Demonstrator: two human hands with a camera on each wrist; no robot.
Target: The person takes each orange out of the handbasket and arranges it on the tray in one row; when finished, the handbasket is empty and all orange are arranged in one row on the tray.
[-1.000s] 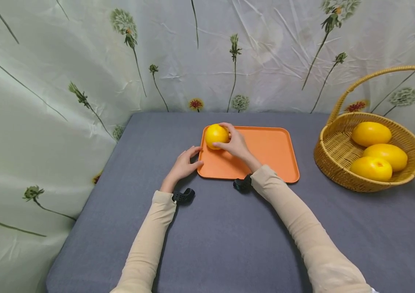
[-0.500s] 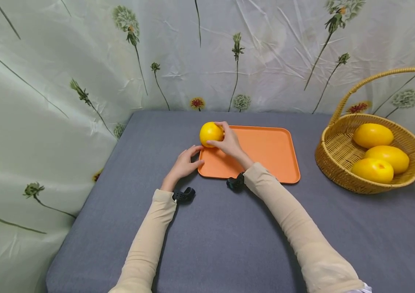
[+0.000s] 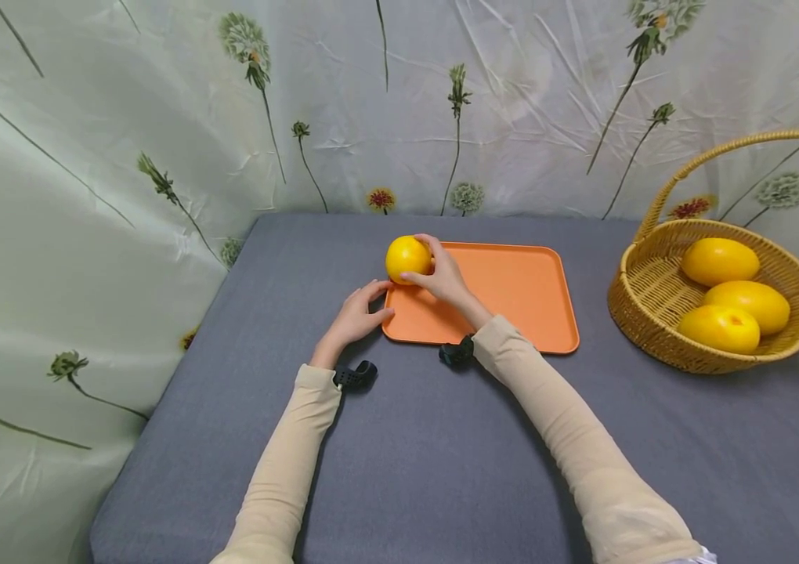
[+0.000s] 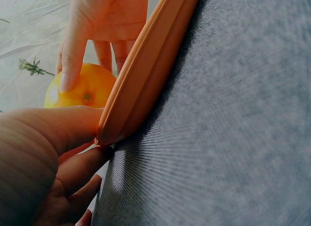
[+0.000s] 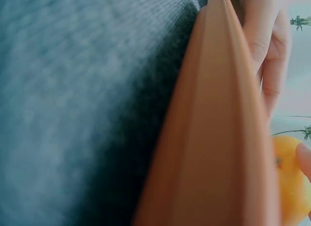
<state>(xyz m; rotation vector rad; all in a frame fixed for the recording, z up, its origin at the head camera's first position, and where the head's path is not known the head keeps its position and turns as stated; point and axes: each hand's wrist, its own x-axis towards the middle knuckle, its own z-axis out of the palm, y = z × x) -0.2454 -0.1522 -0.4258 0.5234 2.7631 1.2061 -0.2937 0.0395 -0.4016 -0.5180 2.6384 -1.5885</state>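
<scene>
My right hand [image 3: 442, 274] holds a round yellow-orange orange [image 3: 405, 260] between thumb and fingers. The orange is at the far left corner of a flat orange-coloured tray [image 3: 512, 290]; whether it bears on the tray there I cannot tell. In the left wrist view, a small stem mark shows on the orange [image 4: 80, 92]. My left hand [image 3: 353, 315] rests at the tray's left edge, its fingers loosely extended. Its thumb and index tips touch the rim, as the left wrist view shows near the tray's corner [image 4: 129, 104].
A wicker basket [image 3: 653, 329] with a tall arched handle stands to the right. It holds oblong yellow fruits [image 3: 720, 261]. A grey cloth [image 3: 385, 470] covers the table, and a flower-printed curtain [image 3: 547, 117] hangs behind it and on the left.
My right hand has shifted the orange a little leftward toward the tray's corner, mostly in the first half second. The left hand stays at the tray's edge.
</scene>
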